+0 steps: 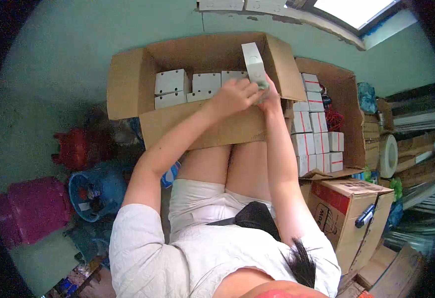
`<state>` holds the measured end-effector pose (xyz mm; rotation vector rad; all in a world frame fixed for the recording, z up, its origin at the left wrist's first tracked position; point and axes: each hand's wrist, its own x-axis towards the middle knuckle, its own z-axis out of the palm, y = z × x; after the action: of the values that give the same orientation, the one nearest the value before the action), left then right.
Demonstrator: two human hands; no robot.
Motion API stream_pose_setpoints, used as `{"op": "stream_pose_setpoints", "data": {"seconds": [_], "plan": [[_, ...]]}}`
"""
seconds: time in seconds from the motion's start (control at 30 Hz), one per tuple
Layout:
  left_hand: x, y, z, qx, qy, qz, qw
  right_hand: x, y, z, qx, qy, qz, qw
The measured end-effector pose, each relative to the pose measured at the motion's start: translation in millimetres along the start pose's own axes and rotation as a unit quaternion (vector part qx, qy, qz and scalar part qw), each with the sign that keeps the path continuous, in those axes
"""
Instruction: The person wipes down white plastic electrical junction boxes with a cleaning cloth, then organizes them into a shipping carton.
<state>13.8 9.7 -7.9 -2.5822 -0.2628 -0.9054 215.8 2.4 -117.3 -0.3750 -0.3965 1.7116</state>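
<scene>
White cardboard box (253,63), small & oblong, stands on end above the big brown open carton (128,84). Our left hand (233,96) & right hand (273,98) each have a closed grip on its lower end. Risk: held so low it's top-heavy and prob. tips, dropping onto the packed row of white boxes (187,87).

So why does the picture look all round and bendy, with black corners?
Head view: a very wide lens bends the edges of the cardboard box and leaves dark corners; the window glares to plain white; the white carton, held by the left hand and right hand, is slightly soft, yet evenly lit.
</scene>
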Motion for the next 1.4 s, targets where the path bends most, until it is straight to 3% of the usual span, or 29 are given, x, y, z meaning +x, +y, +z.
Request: {"op": "stream_pose_setpoints", "data": {"seconds": [0.03,0.07,0.13,0.17,0.2,0.27,0.3,0.37,0.4,0.43,0.47,0.53,0.57,0.67,0.7,0.73,0.8,0.83,0.87,0.93,0.97,1.03,1.07,1.13,1.2,1.27,1.33,1.4], "plan": [[8,-7,-8,0.0,0.0,0.005,1.0,-11,4,51,-0.09,0.194,-0.036,0.976],[21,-18,-21,0.023,-0.008,-0.032,0.999,-11,4,51,-0.086,0.194,-0.04,0.976],[30,-25,-29,0.05,-0.015,-0.064,0.997,-5,6,40,0.16,-0.009,-0.019,0.987],[30,-22,-27,0.04,-0.021,-0.07,0.997,2,6,22,0.186,-0.072,0.001,0.98],[27,-17,-24,0.031,-0.027,-0.078,0.996,1,4,18,0.184,-0.077,0.003,0.98],[9,-2,-10,0.021,-0.005,-0.038,0.999,-1,2,13,-0.012,0.023,-0.011,1.0],[0,6,-3,0.015,0.002,-0.026,1.0,0,3,8,-0.042,0.001,-0.023,0.999],[4,5,-4,0.008,0.011,-0.012,1.0,-7,4,39,-0.018,0.038,-0.022,0.999],[16,-3,-19,0.022,0.015,-0.048,0.999,-12,7,51,0.01,0.078,-0.019,0.997],[25,-7,-31,0.035,0.016,-0.084,0.996,-8,7,42,0.012,-0.003,-0.029,1.0],[31,-11,-33,0.032,0.013,-0.084,0.996,-11,11,33,0.015,0.0,-0.028,0.999],[47,-20,-34,-0.064,0.088,-0.228,0.967,-15,10,68,0.077,0.089,-0.047,0.992],[48,-17,-40,-0.099,0.079,-0.239,0.963,-14,10,56,0.077,0.007,-0.039,0.996],[24,-1,-37,-0.108,0.043,-0.164,0.98,-16,7,50,0.035,0.025,-0.021,0.999],[19,-1,-37,-0.11,0.038,-0.163,0.98,-19,6,68,-0.055,0.113,-0.024,0.992],[12,-2,-36,-0.098,0.025,-0.132,0.986,-18,8,58,-0.05,0.118,-0.023,0.992],[5,-3,-37,-0.092,0.01,-0.101,0.991,-13,4,51,0.07,-0.048,0.037,0.996],[8,-9,-39,-0.08,0.027,-0.128,0.988,-16,8,68,-0.053,0.107,-0.003,0.993],[13,-15,-41,-0.066,0.043,-0.155,0.985,-16,7,60,-0.052,0.108,-0.004,0.993],[26,-18,-44,-0.063,0.085,-0.191,0.976,-11,3,49,0.09,-0.096,0.053,0.99],[27,-18,-44,-0.085,0.081,-0.201,0.973,-10,4,43,0.09,-0.1,0.054,0.989],[26,-12,-43,-0.103,0.076,-0.213,0.969,-14,5,54,0.047,0.052,0.018,0.997],[23,-3,-42,-0.142,0.075,-0.225,0.961,-15,6,59,0.047,0.05,0.019,0.997],[18,11,-37,-0.185,0.074,-0.235,0.951,-15,8,60,-0.109,0.136,-0.004,0.985],[16,24,-32,-0.21,0.116,-0.273,0.931,-12,13,60,-0.095,0.108,-0.038,0.989],[17,37,-34,-0.245,0.111,-0.284,0.92,-13,15,62,-0.258,0.063,-0.127,0.956],[16,42,-39,-0.273,0.11,-0.293,0.91,-12,16,65,-0.246,0.071,-0.125,0.959],[14,43,-42,-0.22,0.062,-0.206,0.952,-10,16,67,-0.222,0.086,-0.122,0.964]]}}
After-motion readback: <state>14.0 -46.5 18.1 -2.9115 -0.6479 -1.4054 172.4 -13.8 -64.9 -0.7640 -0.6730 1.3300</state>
